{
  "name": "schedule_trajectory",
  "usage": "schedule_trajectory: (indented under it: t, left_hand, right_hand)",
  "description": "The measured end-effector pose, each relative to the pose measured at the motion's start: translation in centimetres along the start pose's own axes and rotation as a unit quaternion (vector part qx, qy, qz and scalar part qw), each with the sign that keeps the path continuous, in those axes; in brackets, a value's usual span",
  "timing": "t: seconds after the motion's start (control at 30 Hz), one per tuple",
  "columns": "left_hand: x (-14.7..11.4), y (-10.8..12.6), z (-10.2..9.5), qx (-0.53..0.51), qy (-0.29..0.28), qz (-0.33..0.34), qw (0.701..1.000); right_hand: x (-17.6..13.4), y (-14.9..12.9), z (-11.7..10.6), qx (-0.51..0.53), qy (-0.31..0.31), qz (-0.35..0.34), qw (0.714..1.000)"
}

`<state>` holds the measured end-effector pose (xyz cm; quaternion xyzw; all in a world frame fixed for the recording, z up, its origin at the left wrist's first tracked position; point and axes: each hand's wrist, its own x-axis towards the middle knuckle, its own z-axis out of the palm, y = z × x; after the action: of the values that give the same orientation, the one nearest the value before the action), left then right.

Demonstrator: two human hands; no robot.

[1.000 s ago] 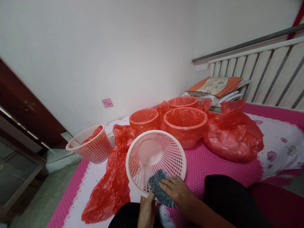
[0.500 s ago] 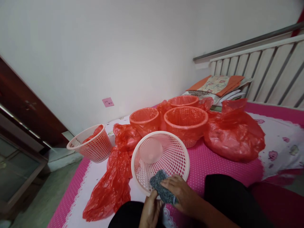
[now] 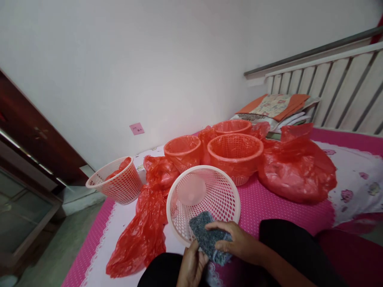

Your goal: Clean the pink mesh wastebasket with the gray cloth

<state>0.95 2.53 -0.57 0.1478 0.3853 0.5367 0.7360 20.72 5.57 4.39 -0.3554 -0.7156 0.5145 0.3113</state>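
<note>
A pale pink plastic waste basket point(image 3: 220, 181) lies tilted, its open mouth toward me. My left hand point(image 3: 191, 265) is closed at the near rim, thumb on top and fingers below, close to the cloth's lower edge. My right hand point(image 3: 237, 241) grips a folded grey-blue cloth point(image 3: 206, 233), thumb and fingers on its upper face. The cloth covers part of the basket's near rim and mouth. Crumpled red plastic bags point(image 3: 140, 235) lie left of the basket.
Behind stand baskets lined with red bags: a left one point(image 3: 182, 149), a larger one point(image 3: 235, 153) and a back one point(image 3: 233, 126). A pink basket point(image 3: 122, 185) leans at left. A full red bag point(image 3: 297, 171) sits at right on the bed point(image 3: 278, 207), before folded bedding point(image 3: 275, 107).
My right hand has shifted slightly right and its fingers have spread. More of the cloth's face shows, and its lower end hangs nearer me. The basket stays almost in place.
</note>
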Motion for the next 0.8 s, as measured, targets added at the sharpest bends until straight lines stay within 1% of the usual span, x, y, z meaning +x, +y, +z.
schedule_trajectory:
  t: [0.07, 0.13, 0.23, 0.3, 0.37, 0.43, 0.53, 0.63, 0.67, 0.73, 0.8]
  left_hand:
    - [0.0, 0.1, 0.0, -0.003, -0.016, 0.010, 1.000]
    - [0.0, 0.1, -0.1, -0.013, -0.024, 0.016, 0.999]
    - [0.0, 0.3, -0.4, -0.047, -0.045, 0.002, 0.998]
    - [0.0, 0.3, -0.4, -0.064, -0.053, -0.005, 0.997]
    - [0.0, 0.3, -0.3, -0.071, -0.039, -0.001, 0.997]
    - [0.0, 0.2, -0.2, -0.064, -0.018, 0.009, 0.998]
    - [0.0, 0.0, -0.3, -0.050, 0.006, 0.028, 0.998]
    - [-0.2, 0.1, -0.2, -0.056, 0.010, 0.022, 0.998]
    - [-0.3, 0.1, -0.1, -0.060, 0.010, 0.015, 0.998]
    - [-0.5, 0.4, 0.3, -0.067, 0.013, 0.007, 0.998]
    - [-0.6, 0.6, 0.6, -0.066, 0.021, 0.012, 0.998]
  right_hand:
    - [-0.5, 0.2, -0.3, -0.036, 0.004, -0.004, 0.999]
    - [-0.9, 0.9, -0.1, -0.103, -0.008, -0.018, 0.994]
    - [-0.9, 2.1, 1.2, -0.204, -0.033, -0.054, 0.977]
    - [-0.5, 2.9, 2.3, -0.259, -0.049, -0.063, 0.963]
    - [0.0, 3.5, 3.2, -0.296, -0.055, -0.062, 0.952]
    - [0.4, 4.1, 3.8, -0.313, -0.047, -0.072, 0.946]
    - [0.6, 4.8, 4.0, -0.315, -0.030, -0.117, 0.942]
    - [0.4, 5.5, 3.6, -0.290, -0.008, -0.156, 0.944]
    - [0.4, 5.6, 3.4, -0.274, 0.014, -0.167, 0.947]
    - [0.4, 5.6, 3.1, -0.222, 0.080, -0.170, 0.957]
    - [0.5, 5.2, 2.8, -0.137, 0.132, -0.129, 0.973]
